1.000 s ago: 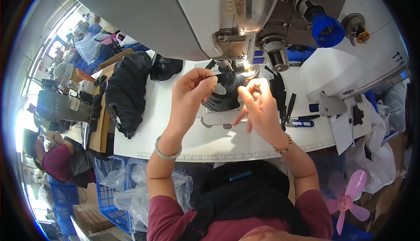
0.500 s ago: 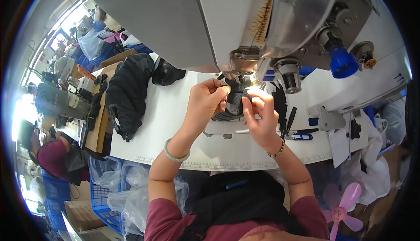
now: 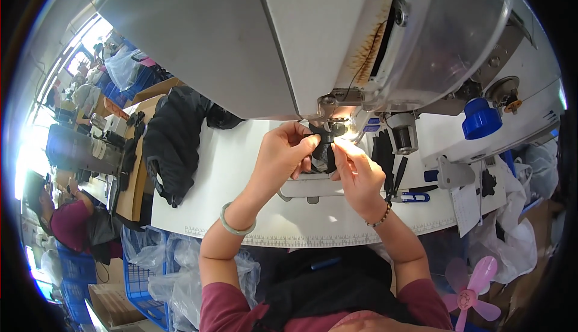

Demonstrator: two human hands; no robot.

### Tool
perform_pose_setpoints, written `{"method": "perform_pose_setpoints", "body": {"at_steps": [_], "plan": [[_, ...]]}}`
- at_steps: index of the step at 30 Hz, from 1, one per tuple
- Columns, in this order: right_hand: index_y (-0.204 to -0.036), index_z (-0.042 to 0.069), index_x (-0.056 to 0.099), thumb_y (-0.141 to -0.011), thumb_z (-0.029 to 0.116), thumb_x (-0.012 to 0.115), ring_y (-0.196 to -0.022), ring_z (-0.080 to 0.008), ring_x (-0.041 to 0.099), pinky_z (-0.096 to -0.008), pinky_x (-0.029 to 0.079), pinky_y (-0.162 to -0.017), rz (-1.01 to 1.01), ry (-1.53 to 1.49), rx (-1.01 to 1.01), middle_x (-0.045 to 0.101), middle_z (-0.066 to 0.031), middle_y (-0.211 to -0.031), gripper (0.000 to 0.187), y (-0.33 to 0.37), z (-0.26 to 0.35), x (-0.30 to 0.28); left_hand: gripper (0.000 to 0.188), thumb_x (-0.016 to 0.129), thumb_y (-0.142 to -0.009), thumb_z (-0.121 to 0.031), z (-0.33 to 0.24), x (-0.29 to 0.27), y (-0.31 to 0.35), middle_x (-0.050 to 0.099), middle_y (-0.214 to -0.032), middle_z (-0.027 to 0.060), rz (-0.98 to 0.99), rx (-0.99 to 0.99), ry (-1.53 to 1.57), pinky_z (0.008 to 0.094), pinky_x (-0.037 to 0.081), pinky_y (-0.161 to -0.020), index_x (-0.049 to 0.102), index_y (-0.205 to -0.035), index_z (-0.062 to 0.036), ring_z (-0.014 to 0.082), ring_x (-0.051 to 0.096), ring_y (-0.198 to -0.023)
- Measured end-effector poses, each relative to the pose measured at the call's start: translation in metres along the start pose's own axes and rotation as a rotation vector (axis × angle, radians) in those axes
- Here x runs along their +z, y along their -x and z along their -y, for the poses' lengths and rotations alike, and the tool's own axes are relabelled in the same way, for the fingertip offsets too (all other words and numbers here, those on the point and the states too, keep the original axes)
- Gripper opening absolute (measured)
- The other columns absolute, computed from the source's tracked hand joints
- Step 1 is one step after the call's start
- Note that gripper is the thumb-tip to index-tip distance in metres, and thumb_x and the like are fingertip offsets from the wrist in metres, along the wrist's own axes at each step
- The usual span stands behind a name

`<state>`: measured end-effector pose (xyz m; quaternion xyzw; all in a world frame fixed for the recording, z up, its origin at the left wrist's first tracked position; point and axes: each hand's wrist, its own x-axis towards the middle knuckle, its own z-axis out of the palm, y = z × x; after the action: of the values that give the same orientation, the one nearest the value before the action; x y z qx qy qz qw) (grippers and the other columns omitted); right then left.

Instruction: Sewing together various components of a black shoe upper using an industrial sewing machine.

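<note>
Just in front of the lit needle area of a sewing machine (image 3: 337,100), both my hands grip a small dark fabric piece (image 3: 325,154). My left hand (image 3: 288,151) pinches its left edge between thumb and fingertips. On the other side, my right hand (image 3: 360,169) pinches the right edge, thumb and forefinger together. The black fabric spans the gap between them and reaches back under the presser area. The machine head hides the fabric's far end.
Blue-handled thread snips (image 3: 415,197) and black strips (image 3: 382,154) lie right of my hands. A black bundled cloth item (image 3: 174,142) sits on the left of the white table (image 3: 180,211). A pink fan (image 3: 469,296) stands lower right; a co-worker (image 3: 71,223) sits far left.
The view has tilted and come nearer the machine head, so the machine looks larger. My right thumb and fingers have come closer together on the fabric, nearer the left hand.
</note>
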<state>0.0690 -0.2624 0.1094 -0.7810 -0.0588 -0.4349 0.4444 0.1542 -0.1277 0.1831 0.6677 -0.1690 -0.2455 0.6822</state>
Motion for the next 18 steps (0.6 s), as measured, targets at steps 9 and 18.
{"method": "perform_pose_setpoints", "body": {"at_steps": [9, 18], "plan": [[-0.106, 0.001, 0.059, -0.082, -0.002, 0.061, -0.048, -0.0167, 0.056, -0.0268, 0.043, -0.044, -0.029, 0.019, -0.038, 0.056, -0.0086, -0.066, 0.025, -0.004, 0.004, 0.002, 0.015, 0.059, -0.084, -0.008, -0.013, -0.009, -0.011, 0.052, -0.062, 0.0004, 0.214, -0.131, -0.044, 0.0169, 0.032, -0.035, 0.058, -0.091, 0.0045, 0.0038, 0.044, -0.042], [-0.107, 0.002, 0.055, -0.084, 0.001, 0.06, -0.053, -0.02, 0.059, -0.0288, 0.045, -0.047, 0.149, 0.242, -0.046, 0.057, -0.0113, -0.07, 0.024, -0.015, 0.032, -0.016, 0.013, 0.059, -0.083, -0.006, -0.015, -0.006, -0.011, 0.053, -0.06, 0.0019, 0.188, -0.109, 0.044, 0.0175, 0.031, -0.035, 0.06, -0.089, 0.0053, 0.0044, 0.044, -0.041]]}}
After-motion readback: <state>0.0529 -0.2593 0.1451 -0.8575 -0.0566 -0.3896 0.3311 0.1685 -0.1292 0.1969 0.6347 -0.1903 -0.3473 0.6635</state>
